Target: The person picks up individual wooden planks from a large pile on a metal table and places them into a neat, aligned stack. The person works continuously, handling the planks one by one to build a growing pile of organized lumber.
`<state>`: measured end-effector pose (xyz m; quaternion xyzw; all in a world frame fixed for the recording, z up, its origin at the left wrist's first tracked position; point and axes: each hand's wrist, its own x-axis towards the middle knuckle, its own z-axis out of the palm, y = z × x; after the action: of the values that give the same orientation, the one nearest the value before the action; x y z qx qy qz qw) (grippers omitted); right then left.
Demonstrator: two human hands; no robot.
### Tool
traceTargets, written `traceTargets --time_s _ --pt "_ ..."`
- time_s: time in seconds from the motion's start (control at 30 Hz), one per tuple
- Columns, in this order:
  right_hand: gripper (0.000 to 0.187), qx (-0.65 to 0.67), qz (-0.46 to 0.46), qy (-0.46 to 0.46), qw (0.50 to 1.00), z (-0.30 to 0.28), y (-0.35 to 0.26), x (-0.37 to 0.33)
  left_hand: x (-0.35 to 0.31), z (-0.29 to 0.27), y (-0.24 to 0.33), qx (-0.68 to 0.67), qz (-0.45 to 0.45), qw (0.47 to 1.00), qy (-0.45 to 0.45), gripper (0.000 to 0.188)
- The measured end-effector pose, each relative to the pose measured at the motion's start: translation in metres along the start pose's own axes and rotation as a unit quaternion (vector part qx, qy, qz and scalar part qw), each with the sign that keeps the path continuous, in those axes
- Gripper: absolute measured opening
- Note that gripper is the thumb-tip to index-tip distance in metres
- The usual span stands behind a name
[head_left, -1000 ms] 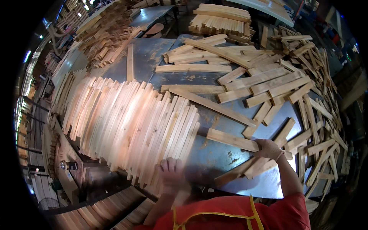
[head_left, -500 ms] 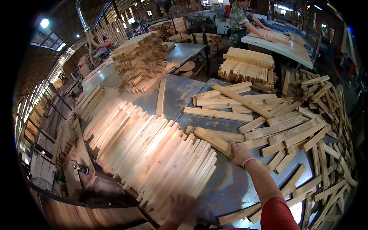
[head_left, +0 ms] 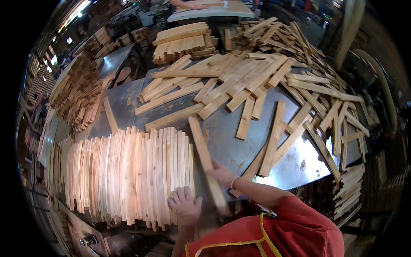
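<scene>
A row of pale wooden slats [head_left: 128, 171] stands packed side by side on the metal table [head_left: 222, 147]. My left hand [head_left: 186, 206] lies on the near right end of this row, fingers spread and holding nothing. Just right of the row, my right hand [head_left: 221, 174] grips a single wooden slat [head_left: 200, 143] by its side, thumb and fingers partly hidden. That slat points away from me, roughly parallel to the row, with a narrow gap between; its near end is blurred.
Loose slats [head_left: 239, 83] lie jumbled across the table's far side, with a bigger heap [head_left: 282, 38] behind. A neat stack [head_left: 182, 45] stands beyond, and a taller stack [head_left: 81, 96] at left. A co-worker's arm [head_left: 188, 4] rests at a far white-edged table [head_left: 214, 15].
My view has swung to the right. My right hand has brought the slat closer to the row and turned it nearly parallel. My left hand stays at the row's near end.
</scene>
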<state>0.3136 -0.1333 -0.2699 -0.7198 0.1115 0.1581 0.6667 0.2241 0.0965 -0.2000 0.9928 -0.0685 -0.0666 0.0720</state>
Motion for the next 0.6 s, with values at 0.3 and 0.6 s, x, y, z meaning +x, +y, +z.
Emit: traceTargets --time_s 0.3,0.6 --pt "0.056 -0.069 -0.050 -0.110 0.990 -0.072 -0.047 -0.050 -0.014 0.012 0.013 0.090 0.050 0.995 0.009 0.083" --pt "0.076 -0.437 0.178 0.441 0.763 -0.444 0.063 -0.165 0.021 0.055 0.158 -0.009 0.210 0.976 0.062 0.080"
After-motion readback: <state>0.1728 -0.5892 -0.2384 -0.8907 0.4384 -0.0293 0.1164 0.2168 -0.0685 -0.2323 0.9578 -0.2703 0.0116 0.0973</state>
